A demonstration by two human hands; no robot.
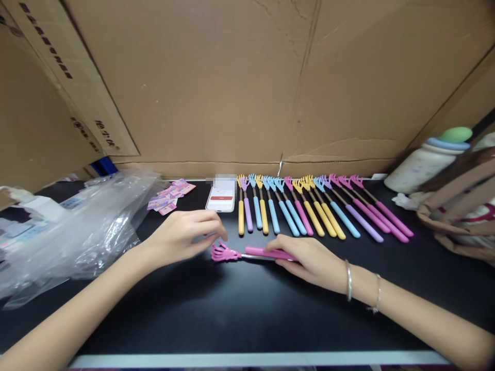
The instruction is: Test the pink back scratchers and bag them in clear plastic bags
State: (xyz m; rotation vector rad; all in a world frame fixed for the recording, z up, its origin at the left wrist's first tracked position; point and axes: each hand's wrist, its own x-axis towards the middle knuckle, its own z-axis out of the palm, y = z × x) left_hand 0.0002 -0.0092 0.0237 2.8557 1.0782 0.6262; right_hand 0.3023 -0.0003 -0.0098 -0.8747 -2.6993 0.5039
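Observation:
My right hand (305,256) is closed around a pink back scratcher, lying sideways just above or on the black tabletop. Its claw-shaped head (225,252) points left, on a thin metal rod (258,256). A pink handle tube (266,251) lies alongside that rod in the same grip; whether the two are joined is hidden by my fingers. Close to the claw, my left hand (189,236) hovers with bent fingers and a gap to the thumb, nothing visible in it. Behind, several back scratchers (294,211) with yellow, purple, blue and pink handles lie in a row, claws toward the cardboard.
A phone (221,195) lies left of the row, beside a small heap of printed cards (170,197). Clear plastic bags (88,226) cover the left side. A white bottle (425,162) and a brown bag (456,211) stand at right. Cardboard (216,93) walls the back.

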